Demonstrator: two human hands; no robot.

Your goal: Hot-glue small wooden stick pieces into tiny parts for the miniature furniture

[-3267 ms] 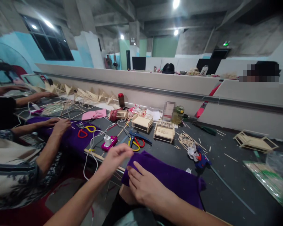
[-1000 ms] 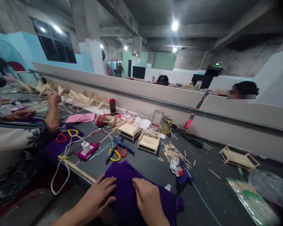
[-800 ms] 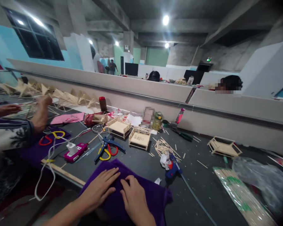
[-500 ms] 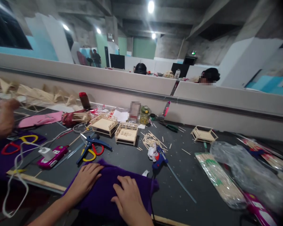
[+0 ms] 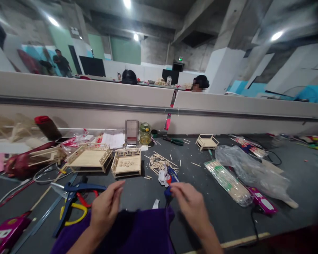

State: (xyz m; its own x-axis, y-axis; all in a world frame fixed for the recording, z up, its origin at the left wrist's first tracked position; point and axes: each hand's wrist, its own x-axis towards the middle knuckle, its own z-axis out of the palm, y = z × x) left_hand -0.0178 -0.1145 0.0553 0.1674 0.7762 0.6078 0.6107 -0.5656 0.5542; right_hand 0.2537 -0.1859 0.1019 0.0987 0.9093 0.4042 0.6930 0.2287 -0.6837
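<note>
My left hand (image 5: 107, 204) is raised over the purple cloth (image 5: 143, 225), its fingers loosely curled together with nothing visible in them. My right hand (image 5: 192, 206) has its thumb and fingertips closed at the handle of a blue glue gun (image 5: 172, 173) with an orange trigger; the fingers hide part of it. A dark cord runs down from the handle. White crumpled paper (image 5: 163, 177) lies against the gun's front. Behind it is a heap of short wooden sticks (image 5: 159, 161). Beyond my left hand stands a small wooden bed model (image 5: 127, 166) with little pieces on it.
Cutters with blue handles (image 5: 69, 194) and red-and-yellow-handled scissors (image 5: 74, 213) lie left. Another bed model (image 5: 90, 158) stands behind. Right are a wooden frame model (image 5: 207, 141), packaged sticks (image 5: 228, 181), a plastic bag (image 5: 250, 173) and a magenta power strip (image 5: 262, 201). A partition (image 5: 214, 121) backs the table.
Both hands have lifted off the purple cloth. The right one has reached forward to the glue gun, while the left has curled its fingers. The view has turned right.
</note>
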